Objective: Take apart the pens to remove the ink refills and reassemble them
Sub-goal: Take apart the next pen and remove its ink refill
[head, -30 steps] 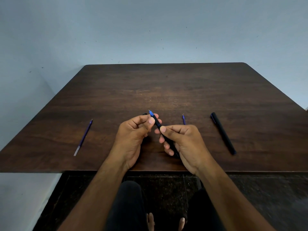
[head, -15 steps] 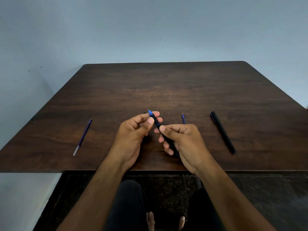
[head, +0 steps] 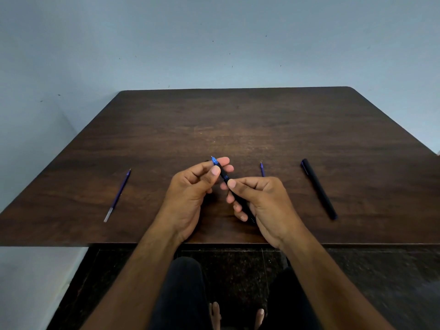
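A black pen (head: 224, 175) with a blue tip is held over the near middle of the dark wooden table (head: 238, 129). My left hand (head: 190, 194) pinches its tip end between thumb and fingers. My right hand (head: 259, 201) grips the barrel lower down, its thumb lying along the pen. A loose blue refill (head: 118, 194) lies at the left of the table. Part of a second blue refill (head: 262, 169) shows just beyond my right hand, the rest hidden behind it. A capped black pen (head: 319, 188) lies to the right.
The table's near edge (head: 71, 244) runs just under my wrists. A pale blue wall (head: 214, 44) stands behind and to the left. My legs and bare feet show below over a dark floor (head: 381, 282).
My hands and the pen have barely shifted. The left thumb has slid slightly along the tip end. The refills and the other pen lie as before.
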The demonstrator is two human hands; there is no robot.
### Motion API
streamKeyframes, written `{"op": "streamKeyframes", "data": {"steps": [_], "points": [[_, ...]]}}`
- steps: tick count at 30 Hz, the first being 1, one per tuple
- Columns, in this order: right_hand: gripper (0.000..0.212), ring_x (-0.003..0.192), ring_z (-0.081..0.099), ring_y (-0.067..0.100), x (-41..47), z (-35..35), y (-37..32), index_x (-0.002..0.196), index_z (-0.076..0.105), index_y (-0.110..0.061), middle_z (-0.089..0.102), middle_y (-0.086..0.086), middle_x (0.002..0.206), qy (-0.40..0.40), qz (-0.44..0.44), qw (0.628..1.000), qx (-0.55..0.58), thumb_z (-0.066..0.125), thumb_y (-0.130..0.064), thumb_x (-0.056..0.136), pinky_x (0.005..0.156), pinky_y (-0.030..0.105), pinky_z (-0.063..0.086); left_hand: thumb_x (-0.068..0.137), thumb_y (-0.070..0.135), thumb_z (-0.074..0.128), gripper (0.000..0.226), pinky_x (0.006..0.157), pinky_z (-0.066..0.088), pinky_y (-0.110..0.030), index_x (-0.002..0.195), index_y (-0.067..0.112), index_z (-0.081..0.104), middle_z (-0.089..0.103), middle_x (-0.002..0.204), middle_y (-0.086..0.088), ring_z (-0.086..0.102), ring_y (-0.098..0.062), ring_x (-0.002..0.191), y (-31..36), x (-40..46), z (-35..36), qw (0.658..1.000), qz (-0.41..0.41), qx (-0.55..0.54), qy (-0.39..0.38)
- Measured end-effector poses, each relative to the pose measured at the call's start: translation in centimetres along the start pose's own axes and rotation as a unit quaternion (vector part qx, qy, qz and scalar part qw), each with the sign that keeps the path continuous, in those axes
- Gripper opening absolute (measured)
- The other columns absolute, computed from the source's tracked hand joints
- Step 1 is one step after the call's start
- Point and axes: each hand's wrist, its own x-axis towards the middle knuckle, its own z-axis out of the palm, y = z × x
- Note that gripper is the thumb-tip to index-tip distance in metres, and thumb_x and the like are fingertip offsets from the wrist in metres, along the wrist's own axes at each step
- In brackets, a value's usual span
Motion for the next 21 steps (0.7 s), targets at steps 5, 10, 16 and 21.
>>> {"op": "streamKeyframes", "data": {"steps": [5,10,16,21], "points": [[0.017,0.056,0.051,0.015,-0.01,0.05,0.00,0.093,0.081,-0.004,0.066,0.010,0.071,-0.002,-0.002,1.000,-0.009,0.068,-0.016,0.096,0.045,0.025,0.039,0.082,0.032,0.073,0.023,0.093,0.039,-0.044,0.101,0.018,0.077,0.075,0.098,-0.005,0.060,-0.018,0.088,-0.05,0.07,0.05,0.999,-0.008,-0.023,0.027],[0.015,0.056,0.052,0.015,0.01,0.10,-0.03,0.094,0.081,-0.005,0.066,0.008,0.069,-0.002,0.001,1.000,-0.009,0.070,-0.015,0.095,0.045,0.025,0.039,0.079,0.031,0.078,0.028,0.087,0.038,-0.043,0.092,0.008,0.072,0.065,0.087,-0.015,0.047,-0.031,0.086,-0.13,0.21,0.12,0.998,-0.017,-0.047,0.048],[0.015,0.056,0.052,0.016,-0.03,0.17,-0.07,0.095,0.081,-0.003,0.066,0.009,0.070,0.001,-0.003,1.000,-0.013,0.071,-0.016,0.094,0.045,0.025,0.040,0.081,0.038,0.076,0.031,0.088,0.038,-0.045,0.091,0.009,0.071,0.064,0.091,-0.017,0.046,-0.030,0.085,-0.07,0.19,0.10,0.999,-0.004,-0.028,0.041],[0.018,0.056,0.051,0.016,-0.10,0.03,-0.19,0.094,0.080,-0.003,0.066,0.011,0.072,0.005,-0.001,1.000,-0.001,0.067,-0.016,0.096,0.046,0.026,0.039,0.096,0.031,0.060,0.027,0.095,0.038,-0.046,0.118,0.022,0.072,0.073,0.119,-0.006,0.061,-0.015,0.093,-0.02,0.00,-0.07,1.000,0.010,0.013,-0.019]]}}
